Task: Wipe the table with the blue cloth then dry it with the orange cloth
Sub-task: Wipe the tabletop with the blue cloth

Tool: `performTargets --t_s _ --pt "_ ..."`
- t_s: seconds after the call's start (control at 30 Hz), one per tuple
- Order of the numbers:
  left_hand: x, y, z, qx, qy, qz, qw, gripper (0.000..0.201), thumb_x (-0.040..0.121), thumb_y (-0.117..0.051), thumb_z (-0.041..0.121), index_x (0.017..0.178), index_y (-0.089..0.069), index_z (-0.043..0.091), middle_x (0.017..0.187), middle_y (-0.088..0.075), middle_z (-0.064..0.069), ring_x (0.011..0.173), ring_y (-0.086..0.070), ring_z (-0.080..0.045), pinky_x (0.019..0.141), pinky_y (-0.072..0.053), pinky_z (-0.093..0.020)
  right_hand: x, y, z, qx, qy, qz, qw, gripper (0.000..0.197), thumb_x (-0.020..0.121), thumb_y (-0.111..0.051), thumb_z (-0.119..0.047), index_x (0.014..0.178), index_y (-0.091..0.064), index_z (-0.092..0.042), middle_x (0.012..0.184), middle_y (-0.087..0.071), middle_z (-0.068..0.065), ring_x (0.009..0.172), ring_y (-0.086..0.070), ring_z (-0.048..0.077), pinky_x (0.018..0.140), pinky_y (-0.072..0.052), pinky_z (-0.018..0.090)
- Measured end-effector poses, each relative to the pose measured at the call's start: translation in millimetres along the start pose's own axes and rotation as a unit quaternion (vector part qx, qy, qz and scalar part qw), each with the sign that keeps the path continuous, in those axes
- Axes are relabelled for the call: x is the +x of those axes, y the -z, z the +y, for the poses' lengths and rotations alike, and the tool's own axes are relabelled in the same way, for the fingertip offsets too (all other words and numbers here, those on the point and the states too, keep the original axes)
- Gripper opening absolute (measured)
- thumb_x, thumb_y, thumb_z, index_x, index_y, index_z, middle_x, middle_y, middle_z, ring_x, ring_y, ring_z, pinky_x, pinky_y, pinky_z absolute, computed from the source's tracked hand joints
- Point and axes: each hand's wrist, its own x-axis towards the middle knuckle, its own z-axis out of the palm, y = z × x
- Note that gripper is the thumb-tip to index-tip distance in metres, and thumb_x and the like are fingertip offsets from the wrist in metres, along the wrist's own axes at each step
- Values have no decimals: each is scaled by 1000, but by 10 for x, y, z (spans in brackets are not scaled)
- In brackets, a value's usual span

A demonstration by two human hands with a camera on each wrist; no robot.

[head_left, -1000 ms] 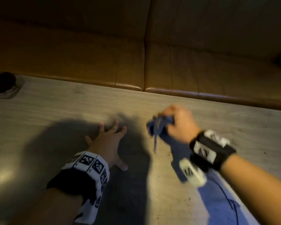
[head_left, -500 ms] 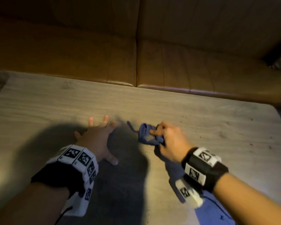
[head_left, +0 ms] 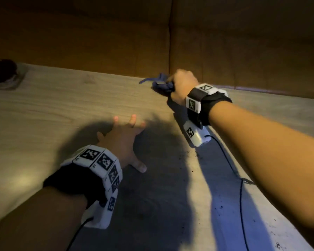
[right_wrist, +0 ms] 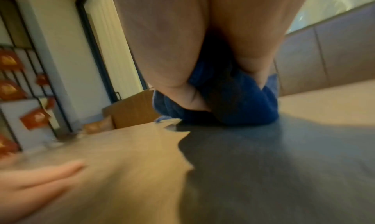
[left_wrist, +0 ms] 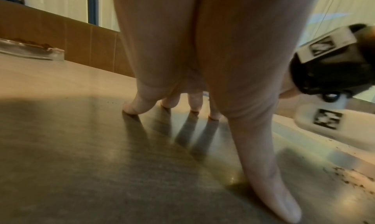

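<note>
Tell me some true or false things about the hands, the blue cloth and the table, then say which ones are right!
1. The right hand grips the blue cloth. True.
2. The left hand holds an orange cloth. False: it holds nothing; its spread fingertips rest on the table.
3. The blue cloth is near the table's far edge. True.
4. The blue cloth lies spread out flat. False: it is bunched up in the hand.

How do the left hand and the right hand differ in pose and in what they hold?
The left hand is spread, fingertips on the table, holding nothing; the right hand grips the bunched blue cloth. The left hand is near the person; the right hand reaches to the table's far edge. Both wear marker wristbands.
</note>
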Motion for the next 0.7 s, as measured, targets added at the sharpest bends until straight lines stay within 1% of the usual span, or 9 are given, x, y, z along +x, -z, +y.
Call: performTargets --t_s 0.1,0.2,0.27,0.37,0.47,0.57,0.63,0.67,0.7 --pt "22 -35 -19 10 -5 13 1000 132 57 -93 51 158 -9 40 167 8 9 150 15 -39 110 -8 -78 -368 -132 63 0 62 -41 997 17 75 -64 -15 90 -71 -20 89 -66 2 85 -62 25 71 -49 30" --pt "44 -43 -25 36 -10 21 999 136 54 -92 55 158 -6 40 166 13 12 151 14 -40 109 -15 -78 -864 -133 274 22 70 -89 993 30 74 -66 -11 97 -73 -31 89 -68 -1 77 -58 18 71 -49 29" --pt "33 -26 -33 28 -13 14 999 135 55 -93 54 159 -7 39 166 14 12 151 14 -39 108 -15 -79 -1260 -200 325 40 69 -84 993 36 74 -65 -8 99 -73 -32 92 -67 -4 81 -59 18 71 -46 27" --pt "-24 -45 -36 29 -25 36 999 131 56 -93 54 159 -15 35 168 8 6 151 9 -44 106 -17 -79 -1879 -375 303 66 61 -82 993 40 77 -62 -5 107 -72 -29 103 -62 -3 93 -60 22 78 -48 29" --pt "-167 -182 -34 19 -20 64 998 110 71 -87 49 158 -23 30 168 -2 0 151 3 -44 113 -19 -72 -2416 -555 235 76 60 -90 991 42 77 -58 -2 109 -71 -26 107 -62 1 99 -60 25 84 -49 29" --pt "-410 -555 -94 -9 -29 120 992 78 91 -68 42 156 -28 27 168 -3 -3 151 -2 -43 113 -23 -69 -2925 -725 185 98 61 -84 990 44 74 -57 1 109 -71 -23 107 -63 1 100 -60 24 85 -48 26" --pt "-601 -832 -141 -21 -39 142 989 77 93 -64 45 156 -24 27 168 3 -3 152 0 -39 114 -23 -69 -3149 -823 205 105 73 -84 988 43 75 -58 0 110 -71 -21 106 -62 1 100 -59 22 86 -46 24" --pt "-889 -995 -181 -6 -50 140 989 82 92 -63 51 157 -19 29 168 6 -2 153 2 -37 114 -21 -69 -3396 -874 113 109 75 -83 988 42 76 -59 -1 110 -71 -22 105 -62 0 100 -59 21 87 -46 24" --pt "-988 -1108 -183 4 -57 135 989 87 90 -61 57 158 -13 30 167 9 -1 153 5 -36 115 -18 -69 -3431 -915 132 105 78 -87 988 41 77 -59 -2 110 -71 -23 105 -62 0 100 -58 21 88 -46 25"
